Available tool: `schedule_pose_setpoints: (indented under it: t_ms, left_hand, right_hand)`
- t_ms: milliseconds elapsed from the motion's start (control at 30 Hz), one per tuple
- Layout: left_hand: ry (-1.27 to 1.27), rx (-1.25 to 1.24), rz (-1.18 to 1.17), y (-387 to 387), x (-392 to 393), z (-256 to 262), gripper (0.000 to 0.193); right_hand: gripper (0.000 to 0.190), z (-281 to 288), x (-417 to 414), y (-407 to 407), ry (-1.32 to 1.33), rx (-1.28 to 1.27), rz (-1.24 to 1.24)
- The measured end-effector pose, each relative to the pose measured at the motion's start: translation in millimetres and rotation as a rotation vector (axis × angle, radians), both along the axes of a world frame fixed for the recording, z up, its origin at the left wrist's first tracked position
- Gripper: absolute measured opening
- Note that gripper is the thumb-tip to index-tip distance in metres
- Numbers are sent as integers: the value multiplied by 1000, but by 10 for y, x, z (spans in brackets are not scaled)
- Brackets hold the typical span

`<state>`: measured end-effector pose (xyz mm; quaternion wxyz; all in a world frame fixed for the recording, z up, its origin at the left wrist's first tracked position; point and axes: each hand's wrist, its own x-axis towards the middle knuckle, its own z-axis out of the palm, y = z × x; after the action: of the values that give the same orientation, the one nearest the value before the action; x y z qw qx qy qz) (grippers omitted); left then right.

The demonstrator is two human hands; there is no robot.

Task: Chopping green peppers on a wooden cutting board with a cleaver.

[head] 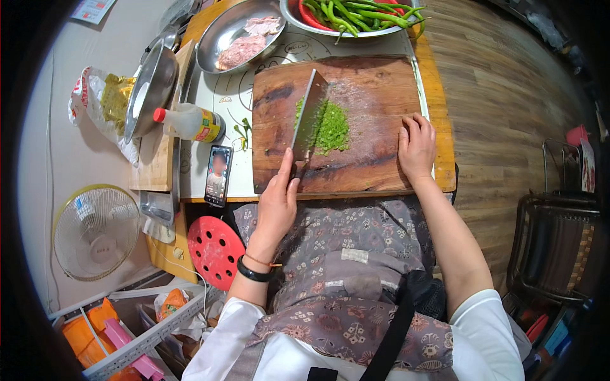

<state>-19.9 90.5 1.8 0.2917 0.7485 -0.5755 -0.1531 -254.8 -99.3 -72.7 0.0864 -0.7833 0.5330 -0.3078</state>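
Note:
My left hand (279, 202) grips the handle of a cleaver (310, 112), with my index finger stretched along its spine. The broad steel blade stands on edge on a dark wooden cutting board (376, 105). Finely chopped green pepper (333, 128) lies in a heap against the blade's right face, and some bits show on its left. Over the board's right edge rests my right hand (418, 150), fingers loosely bent; whether it grips the edge is unclear.
Behind the board are a metal bowl of peppers (360, 19) and a steel pan (214, 40) holding raw meat (243, 50). Pepper stems (244, 133), a red-capped bottle (193, 123) and a phone (218, 176) lie left. A red stool (217, 252) and a fan (97, 233) stand lower left.

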Motion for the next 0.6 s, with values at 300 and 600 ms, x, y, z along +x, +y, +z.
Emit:
schedule_pose_setpoints:
  t_ms: [300, 600]
  left_hand:
    - [-125, 58, 9, -88, 67, 113, 62]
    - [-140, 117, 42, -98, 179, 84, 63]
  right_hand:
    - [26, -47, -28, -10, -3, -5, -4]
    - [26, -11, -16, 2, -25, 24, 1]
